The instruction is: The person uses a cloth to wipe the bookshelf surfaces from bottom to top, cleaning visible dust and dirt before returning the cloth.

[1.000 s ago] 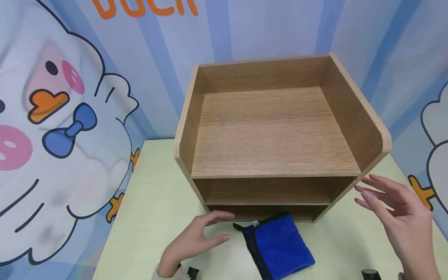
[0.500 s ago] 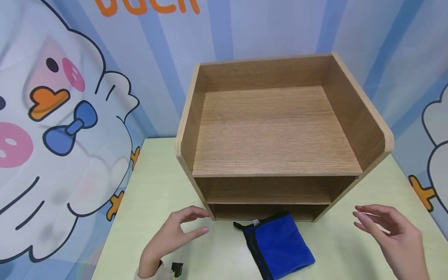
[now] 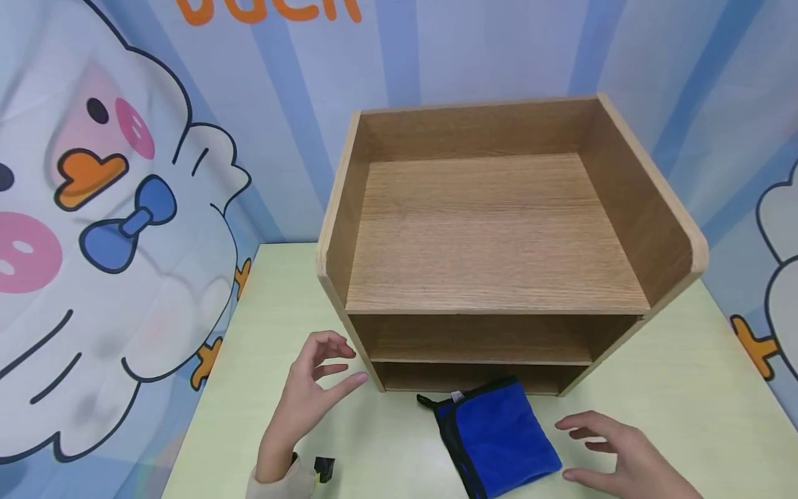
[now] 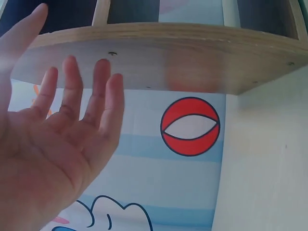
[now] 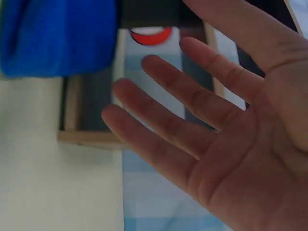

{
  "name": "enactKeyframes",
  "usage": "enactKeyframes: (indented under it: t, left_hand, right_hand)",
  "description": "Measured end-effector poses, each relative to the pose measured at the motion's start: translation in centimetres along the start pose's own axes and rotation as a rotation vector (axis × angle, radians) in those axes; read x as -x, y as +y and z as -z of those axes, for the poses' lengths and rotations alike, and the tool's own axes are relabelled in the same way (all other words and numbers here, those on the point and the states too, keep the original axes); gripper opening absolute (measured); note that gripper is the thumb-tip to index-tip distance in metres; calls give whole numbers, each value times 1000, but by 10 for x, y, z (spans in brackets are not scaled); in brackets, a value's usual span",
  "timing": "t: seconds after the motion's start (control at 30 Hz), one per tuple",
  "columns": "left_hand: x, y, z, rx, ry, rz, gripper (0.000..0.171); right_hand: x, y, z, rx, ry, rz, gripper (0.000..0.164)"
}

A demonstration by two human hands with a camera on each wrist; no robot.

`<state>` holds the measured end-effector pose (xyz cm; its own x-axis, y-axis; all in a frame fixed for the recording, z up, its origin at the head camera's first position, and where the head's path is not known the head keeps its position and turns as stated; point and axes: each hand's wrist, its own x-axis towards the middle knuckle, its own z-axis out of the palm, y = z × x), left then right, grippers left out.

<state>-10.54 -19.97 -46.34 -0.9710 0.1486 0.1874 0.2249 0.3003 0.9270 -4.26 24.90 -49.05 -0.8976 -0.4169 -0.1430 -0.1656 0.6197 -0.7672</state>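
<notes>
On my left, a big white cartoon bird [image 3: 156, 305] covers the striped blue wall sheet [image 3: 480, 55]. On the pale green table [image 3: 231, 416], the left hand [image 3: 305, 395] is wide, beside the brown wooden shelf [image 3: 499, 235]. The folded blue cloth with black edges [image 3: 505, 436] lies in front, near the wide right hand [image 3: 623, 454].
</notes>
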Motion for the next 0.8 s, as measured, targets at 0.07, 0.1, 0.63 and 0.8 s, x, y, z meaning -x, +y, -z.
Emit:
enactKeyframes:
  t: [0.07,0.1,0.63,0.8]
  left_hand:
    - [-1,2,-1,16,19,-29,59]
    - [-2,3,-1,20,26,-38,61]
    - [-8,14,-9,72,72,-102,74]
    - [-9,14,-10,71,73,-104,74]
  right_hand:
    - [-5,4,-13,111,7,171,64]
    - [-9,6,-19,191,34,255,70]
    - [-51,4,-69,585,122,584,95]
    - [-59,7,-73,612,116,605,85]
